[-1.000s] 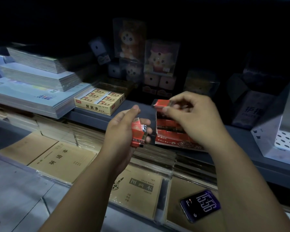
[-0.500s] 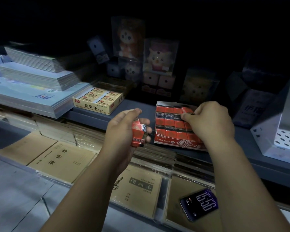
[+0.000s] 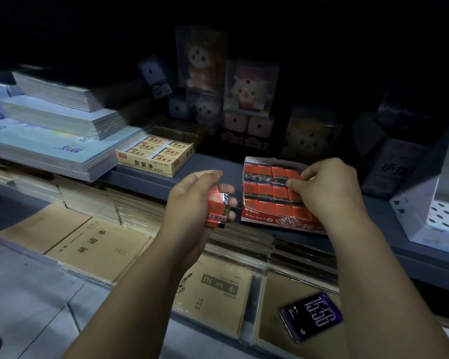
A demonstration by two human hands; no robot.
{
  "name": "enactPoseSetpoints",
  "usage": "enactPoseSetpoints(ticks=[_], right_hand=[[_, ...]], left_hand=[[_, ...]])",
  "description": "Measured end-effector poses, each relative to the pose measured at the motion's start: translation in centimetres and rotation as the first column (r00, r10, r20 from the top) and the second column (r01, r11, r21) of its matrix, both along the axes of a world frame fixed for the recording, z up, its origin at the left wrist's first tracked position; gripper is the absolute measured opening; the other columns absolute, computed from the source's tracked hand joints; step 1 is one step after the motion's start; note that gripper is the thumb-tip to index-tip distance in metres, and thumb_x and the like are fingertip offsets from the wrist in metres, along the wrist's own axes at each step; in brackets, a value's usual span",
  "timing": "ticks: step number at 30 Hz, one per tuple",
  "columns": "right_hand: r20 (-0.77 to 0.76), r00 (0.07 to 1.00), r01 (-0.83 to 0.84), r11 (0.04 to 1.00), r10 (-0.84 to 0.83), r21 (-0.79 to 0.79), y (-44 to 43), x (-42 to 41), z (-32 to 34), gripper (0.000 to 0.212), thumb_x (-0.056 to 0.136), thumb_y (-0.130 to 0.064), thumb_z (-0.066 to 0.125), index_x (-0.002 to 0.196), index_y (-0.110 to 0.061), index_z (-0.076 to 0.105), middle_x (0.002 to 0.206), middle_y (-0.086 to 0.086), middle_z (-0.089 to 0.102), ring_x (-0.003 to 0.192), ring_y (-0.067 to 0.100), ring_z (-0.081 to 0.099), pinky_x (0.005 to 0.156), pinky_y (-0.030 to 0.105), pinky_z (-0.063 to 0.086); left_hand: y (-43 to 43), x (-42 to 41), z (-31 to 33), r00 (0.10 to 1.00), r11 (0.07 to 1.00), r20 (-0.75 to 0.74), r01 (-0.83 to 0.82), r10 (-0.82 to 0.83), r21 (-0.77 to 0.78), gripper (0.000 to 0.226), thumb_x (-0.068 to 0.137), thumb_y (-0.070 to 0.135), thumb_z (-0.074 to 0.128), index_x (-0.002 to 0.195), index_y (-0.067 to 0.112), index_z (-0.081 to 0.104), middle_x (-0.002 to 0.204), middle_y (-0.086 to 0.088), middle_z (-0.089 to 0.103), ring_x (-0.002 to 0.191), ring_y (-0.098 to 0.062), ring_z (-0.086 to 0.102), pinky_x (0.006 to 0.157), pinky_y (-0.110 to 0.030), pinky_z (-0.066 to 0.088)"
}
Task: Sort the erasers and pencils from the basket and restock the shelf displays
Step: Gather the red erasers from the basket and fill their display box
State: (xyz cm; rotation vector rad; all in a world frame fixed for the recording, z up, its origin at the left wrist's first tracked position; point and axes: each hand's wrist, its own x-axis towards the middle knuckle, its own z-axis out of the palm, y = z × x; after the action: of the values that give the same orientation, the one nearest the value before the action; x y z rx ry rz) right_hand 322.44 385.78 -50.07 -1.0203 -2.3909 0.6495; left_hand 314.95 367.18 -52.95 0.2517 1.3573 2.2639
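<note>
A red display box of erasers (image 3: pixel 270 218) lies on the grey shelf (image 3: pixel 218 167), filled with rows of red-wrapped erasers. My right hand (image 3: pixel 327 187) hovers over its right side, fingertips pinching a red eraser (image 3: pixel 294 177) in the top rows. My left hand (image 3: pixel 192 200) sits just left of the box and grips a small stack of red erasers (image 3: pixel 218 208). A yellow box of erasers (image 3: pixel 153 154) stands further left on the same shelf. No pencils or basket are in view.
Stacks of blue notebooks (image 3: pixel 49 141) fill the shelf's left. Boxed plush toys (image 3: pixel 249 89) stand at the back, and a white perforated box (image 3: pixel 441 216) at right. Brown exercise books (image 3: pixel 99 247) fill the lower tier, where a phone (image 3: pixel 311 317) lies.
My right hand carried a red eraser down from above the red box into the box's upper right rows. My left hand stayed in place with its stack.
</note>
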Motion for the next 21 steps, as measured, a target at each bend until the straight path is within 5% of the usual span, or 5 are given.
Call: enactPoseSetpoints(ticks=[4, 8, 14, 16, 21], right_hand=[[0.028, 1.0, -0.016, 0.996, 0.014, 0.09, 0.1, 0.4, -0.1, 0.02, 0.091, -0.03, 0.073, 0.088, -0.01, 0.072, 0.09, 0.003, 0.065, 0.075, 0.017, 0.061, 0.062, 0.032, 0.054], [-0.123, 0.983, -0.095, 0.954, 0.135, 0.285, -1.3, 0.2, 0.2, 0.014, 0.093, -0.026, 0.067, 0.104, -0.02, 0.074, 0.107, 0.001, 0.06, 0.094, 0.017, 0.062, 0.077, 0.033, 0.056], [-0.222, 0.737, -0.643, 0.763, 0.638, 0.06, -6.6, 0.0, 1.7, 0.008, 0.086, -0.029, 0.078, 0.094, -0.031, 0.078, 0.093, -0.009, 0.063, 0.078, 0.005, 0.061, 0.069, 0.011, 0.046], [-0.147, 0.706, -0.697, 0.717, 0.692, 0.028, -7.2, 0.0, 1.5, 0.014, 0.084, -0.035, 0.08, 0.098, -0.033, 0.077, 0.098, -0.011, 0.06, 0.08, 0.004, 0.06, 0.072, 0.011, 0.045], [-0.073, 0.685, -0.727, 0.686, 0.725, -0.014, -7.2, -0.5, 0.9, 0.024, 0.08, -0.037, 0.083, 0.101, -0.03, 0.075, 0.101, -0.012, 0.054, 0.083, 0.006, 0.059, 0.076, 0.023, 0.051]], left_hand=[[0.1, 0.0, 0.1, 1.0, 1.0, -0.001, -0.003, 0.003, 0.001, 0.029, 0.1, 0.018, 0.059, 0.126, 0.004, 0.057, 0.085, -0.015, 0.068, 0.064, -0.02, 0.062, 0.049, -0.029, 0.049], [0.1, 0.1, 0.1, 0.999, 0.999, 0.016, -0.033, 0.033, 0.025, 0.03, 0.103, 0.027, 0.053, 0.121, 0.004, 0.059, 0.082, -0.016, 0.068, 0.064, -0.021, 0.062, 0.05, -0.03, 0.048], [-0.1, -0.2, -0.3, 0.996, 0.998, 0.08, -0.036, 0.033, 0.041, 0.045, 0.106, 0.045, 0.043, 0.118, 0.007, 0.065, 0.099, -0.022, 0.075, 0.075, -0.025, 0.071, 0.06, -0.036, 0.058], [-0.1, -0.2, -0.1, 0.993, 0.997, 0.103, -0.061, 0.057, 0.038, 0.047, 0.105, 0.046, 0.044, 0.114, 0.007, 0.068, 0.099, -0.023, 0.075, 0.08, -0.027, 0.073, 0.07, -0.039, 0.06], [-0.3, -0.1, 0.3, 0.99, 0.995, 0.102, -0.1, 0.097, 0.017, 0.047, 0.105, 0.048, 0.043, 0.11, 0.009, 0.07, 0.085, -0.016, 0.073, 0.066, -0.023, 0.072, 0.053, -0.031, 0.058]])
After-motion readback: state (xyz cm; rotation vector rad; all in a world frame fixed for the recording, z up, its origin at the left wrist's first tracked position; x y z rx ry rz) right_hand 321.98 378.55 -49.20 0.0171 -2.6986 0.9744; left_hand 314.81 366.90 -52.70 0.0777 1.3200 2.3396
